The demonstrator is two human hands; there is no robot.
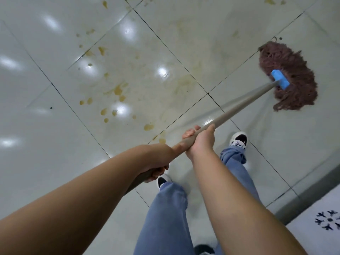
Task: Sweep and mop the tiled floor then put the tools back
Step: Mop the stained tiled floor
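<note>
I hold a mop by its grey handle [244, 104] with both hands. My left hand [156, 159] grips the handle low, near its end, and my right hand [200, 140] grips it just above. The brown string mop head [294, 92], fixed by a blue clamp [280, 79], lies flat on the white tiled floor [55, 144] at the upper right. Yellow-brown spill spots [117, 91] and faint smears [185, 83] mark the tiles in the middle, to the left of the mop head.
My legs in blue jeans and two black-and-white shoes [239, 140] stand below the hands. A grey threshold strip [312, 197] runs along the lower right, with a patterned white tile [329, 221] beyond it. Dark grout lines cross the floor diagonally.
</note>
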